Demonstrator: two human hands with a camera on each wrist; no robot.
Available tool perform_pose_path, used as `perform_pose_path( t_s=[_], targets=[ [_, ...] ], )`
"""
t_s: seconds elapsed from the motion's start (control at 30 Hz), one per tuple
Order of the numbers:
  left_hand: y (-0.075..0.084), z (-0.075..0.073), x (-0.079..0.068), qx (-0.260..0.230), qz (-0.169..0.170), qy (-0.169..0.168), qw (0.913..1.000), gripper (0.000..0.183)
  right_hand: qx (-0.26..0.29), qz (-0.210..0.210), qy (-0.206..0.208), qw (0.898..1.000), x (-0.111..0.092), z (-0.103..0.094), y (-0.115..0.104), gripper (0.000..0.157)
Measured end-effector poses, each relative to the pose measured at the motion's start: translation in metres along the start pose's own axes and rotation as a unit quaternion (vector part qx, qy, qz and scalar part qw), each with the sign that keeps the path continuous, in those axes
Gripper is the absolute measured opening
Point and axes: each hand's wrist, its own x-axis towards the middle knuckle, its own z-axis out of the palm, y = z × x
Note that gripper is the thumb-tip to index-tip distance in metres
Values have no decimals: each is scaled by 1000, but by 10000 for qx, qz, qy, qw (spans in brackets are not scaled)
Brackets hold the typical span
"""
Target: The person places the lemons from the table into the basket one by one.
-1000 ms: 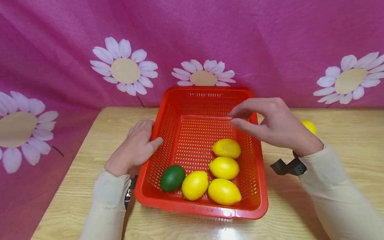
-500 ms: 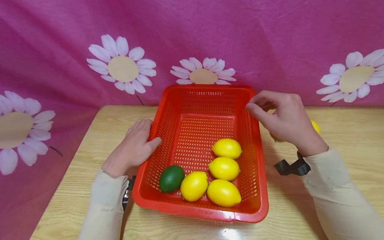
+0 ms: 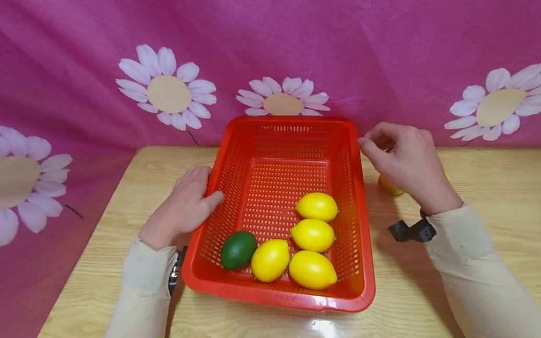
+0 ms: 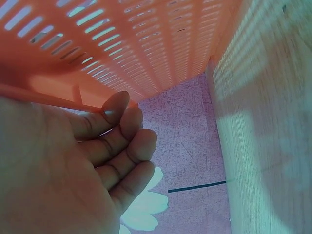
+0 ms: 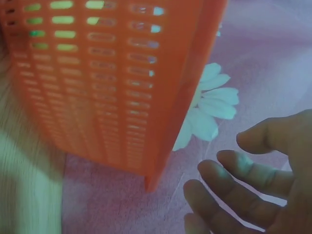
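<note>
A red perforated plastic basket holds several yellow lemons and one dark green lemon-shaped fruit at its near end. My left hand grips the basket's left rim, thumb over the inside and fingers outside. In the left wrist view its fingers bend under the rim. My right hand hovers just off the basket's far right side, fingers loosely bent and holding nothing. In the right wrist view a gap parts those fingers from the basket wall. Another yellow fruit lies on the table, partly hidden under the right hand.
The wooden table carries the basket. Close behind it hangs a pink cloth with white daisies. A sliver of yellow shows at the right of my right hand. Black wrist straps with cameras sit on both forearms.
My right hand has moved right, from over the basket's inside to beyond its right rim. A yellow fruit beneath it has come into view. The left hand stays on the rim.
</note>
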Motion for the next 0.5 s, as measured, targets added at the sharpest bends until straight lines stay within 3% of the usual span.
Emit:
perform_pose_path(
  t_s=[0.5],
  targets=[
    [0,1,2,-43,21,-6,10000,44,-613,-74,-144,9980,0,3,14,28]
  ],
)
